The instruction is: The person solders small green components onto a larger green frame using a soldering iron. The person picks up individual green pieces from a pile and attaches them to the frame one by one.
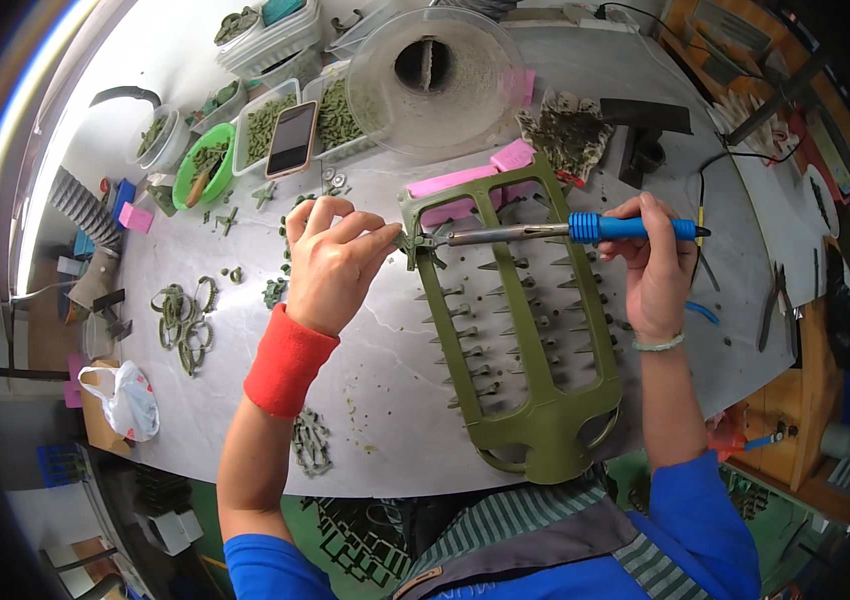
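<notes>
My left hand (330, 262) pinches a small dark green piece (409, 243) between thumb and fingertips, at the far left corner of a large olive-green frame (522, 325). In my right hand (657, 272) is a soldering iron (585, 228) with a blue handle, held level and pointing left. Its tip meets the small piece or lies just beside it; I cannot tell which. The frame has long parallel bars with rows of pointed teeth along them, and its rounded end lies toward me. Its far end rests on pink blocks (440, 186).
Beyond my left hand a phone (292, 138) leans on clear tubs (263, 122) of small green pieces, near a green bowl (185, 178). A round clear basin (485, 85) and a stained glove (567, 130) lie at the back. Green rings (183, 325) are at left, pliers (771, 305) at right.
</notes>
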Available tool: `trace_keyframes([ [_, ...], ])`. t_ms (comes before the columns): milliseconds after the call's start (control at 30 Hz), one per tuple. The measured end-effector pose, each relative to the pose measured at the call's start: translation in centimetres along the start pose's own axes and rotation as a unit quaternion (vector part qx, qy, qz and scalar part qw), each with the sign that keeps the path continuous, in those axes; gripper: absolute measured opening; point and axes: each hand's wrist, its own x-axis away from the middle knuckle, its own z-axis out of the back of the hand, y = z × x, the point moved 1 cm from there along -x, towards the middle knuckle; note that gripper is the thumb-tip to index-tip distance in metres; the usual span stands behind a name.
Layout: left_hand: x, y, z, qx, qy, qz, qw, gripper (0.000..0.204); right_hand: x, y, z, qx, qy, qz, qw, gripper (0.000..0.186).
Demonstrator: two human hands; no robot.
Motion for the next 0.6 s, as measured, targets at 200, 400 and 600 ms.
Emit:
trace_keyframes([
  [200, 0.1, -0.8, 0.3, -0.001, -0.012, -0.001, 1.000, 0.018, 0.1, -2.2, 0.7, 0.033, 0.004, 0.021, 0.999, 0.029],
  [400, 1.1, -3.1, 1.1, 0.124, -0.048, 0.086, 0.987, 0.038, 0.7, -3.1, 2.3, 0.038, 0.069, -0.009, 0.997, 0.028],
  [600, 11.3, -22.7, -1.1, -0.017, 0.078, 0.404, 0.911, 0.013, 1.3, -3.6, 1.7, 0.030, 0.055, -0.017, 0.998, 0.027],
])
